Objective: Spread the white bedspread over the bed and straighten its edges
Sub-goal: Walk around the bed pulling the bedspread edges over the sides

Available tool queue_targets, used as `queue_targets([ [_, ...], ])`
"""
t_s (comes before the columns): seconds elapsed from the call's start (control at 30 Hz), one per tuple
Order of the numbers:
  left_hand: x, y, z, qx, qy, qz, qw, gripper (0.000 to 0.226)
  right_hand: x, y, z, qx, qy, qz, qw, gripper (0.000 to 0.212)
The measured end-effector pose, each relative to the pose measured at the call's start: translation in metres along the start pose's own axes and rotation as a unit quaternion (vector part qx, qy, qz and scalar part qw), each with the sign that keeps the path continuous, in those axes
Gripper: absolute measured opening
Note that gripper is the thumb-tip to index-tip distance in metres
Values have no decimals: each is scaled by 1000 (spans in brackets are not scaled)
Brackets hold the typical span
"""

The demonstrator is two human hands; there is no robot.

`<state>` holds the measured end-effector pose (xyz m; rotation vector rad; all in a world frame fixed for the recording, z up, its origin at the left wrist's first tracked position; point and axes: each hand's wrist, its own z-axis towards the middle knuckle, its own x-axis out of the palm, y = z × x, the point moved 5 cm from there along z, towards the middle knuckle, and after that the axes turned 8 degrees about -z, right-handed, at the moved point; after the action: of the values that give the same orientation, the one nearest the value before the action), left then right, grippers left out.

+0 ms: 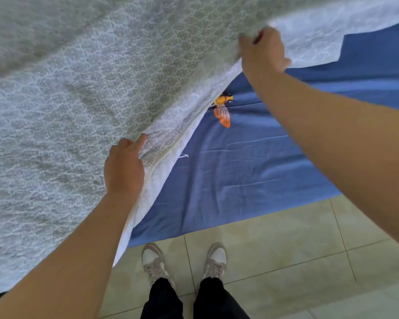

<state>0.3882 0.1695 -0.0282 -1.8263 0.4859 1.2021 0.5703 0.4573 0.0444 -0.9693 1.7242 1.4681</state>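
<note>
Right now: both hands on the lifted bedspread

Furthest left, the white bedspread [67, 111] fills most of your view. Its lacy, patterned cloth is held up above the bed and hangs down past the near side at the lower left. Your left hand [124, 166] grips its edge near the middle of the view, fingers curled into the fabric and the forefinger lying straighter along it. Just right of that hand the edge climbs at a slant. Under it shows the blue sheet [251, 169] on the bed, with an orange insect print [222, 111] partly hidden by the cloth. Further right and higher, your right hand [263, 51] clutches a bunched part of the same edge, fingers closed round it. Below, your shoes [215, 261] stand on the tiled floor [286, 238], close to the bed.
</note>
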Motion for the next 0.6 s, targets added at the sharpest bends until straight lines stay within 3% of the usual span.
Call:
queue_targets([
  [0.07,1,0,3,-9,12,2,1000,67,-1,34,6,-119,-22,-34,992,25],
  [0.1,3,0,5,-33,26,9,999,67,7,47,6,-182,28,-18,983,31],
  [0.17,6,2,6,-77,52,42,995,67,39,55,-3,-264,213,-55,939,59],
  [0.23,3,1,7,-49,45,89,994,62,67,40,-17,-313,304,-247,865,96],
  [0.3,1,-6,5,55,20,93,994,49,82,26,-30,-360,277,-384,804,108],
  [0.37,0,-10,0,131,37,68,988,40,95,18,-41,-394,229,-426,781,110],
  [0.47,11,-3,-7,86,134,49,986,56,103,19,-48,-412,193,-437,776,102],
  [0.53,14,3,-6,65,134,45,988,54,104,21,-46,-416,159,-430,786,86],
  [0.6,9,3,1,66,100,19,993,37,103,21,-43,-411,123,-431,794,69],
])
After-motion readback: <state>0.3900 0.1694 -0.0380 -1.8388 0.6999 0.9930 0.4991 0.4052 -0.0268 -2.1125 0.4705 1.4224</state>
